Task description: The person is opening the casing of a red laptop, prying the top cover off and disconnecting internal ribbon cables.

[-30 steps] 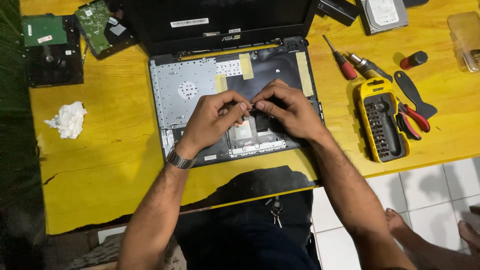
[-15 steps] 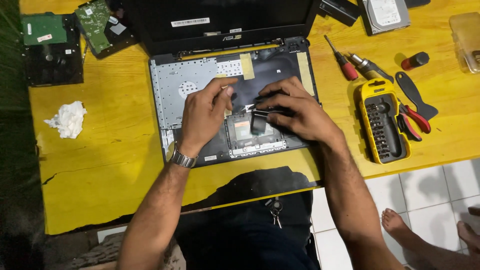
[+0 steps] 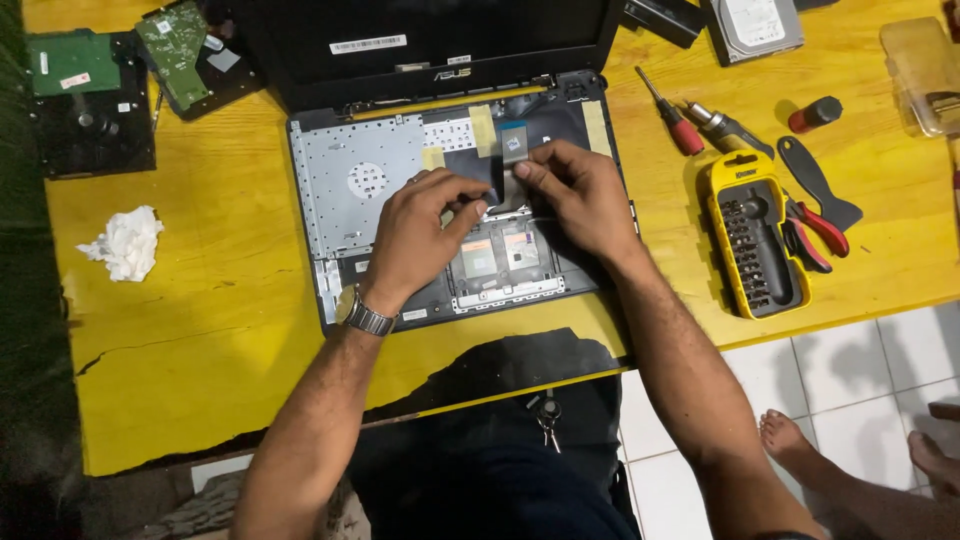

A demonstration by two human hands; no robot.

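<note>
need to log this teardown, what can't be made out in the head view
- What the left hand fingertips press: hidden beneath them.
- Lower end of the flat ribbon cable: covered by the right hand.
- Clear plastic box: cut off by the right edge.
- Screwdriver bit kit: bits too small to tell apart.

I see both forearms reaching forward and angling inward so the hands meet near the middle. My left hand (image 3: pixel 420 235) lies palm down, knuckles up, its fingers curled and the thumb and fingertips pinched together toward the right. A metal watch band circles that wrist. My right hand (image 3: pixel 580 195) faces it, fingers bent, its thumb and forefinger pinched close at the tips.
</note>
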